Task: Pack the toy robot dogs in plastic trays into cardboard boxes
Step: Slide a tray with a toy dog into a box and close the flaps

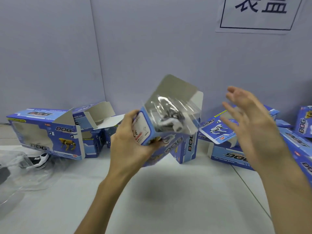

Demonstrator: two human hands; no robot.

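Observation:
My left hand (128, 141) grips a blue cardboard box (143, 129) tilted above the table, its end flaps (170, 88) standing open. A clear plastic tray (170, 112) with a white toy robot dog (170, 123) sticks out of that open end. My right hand (248, 119) hovers to the right of the box with fingers spread, touching nothing. Another white robot dog in a clear tray (40, 160) lies on the table at the far left.
An open blue box (49, 132) with a yellow dog picture lies at the left, more boxes (94, 125) behind it. Several blue boxes (226, 154) are piled at the right. A wall with a sign (260, 12) rises behind the white table (168, 191).

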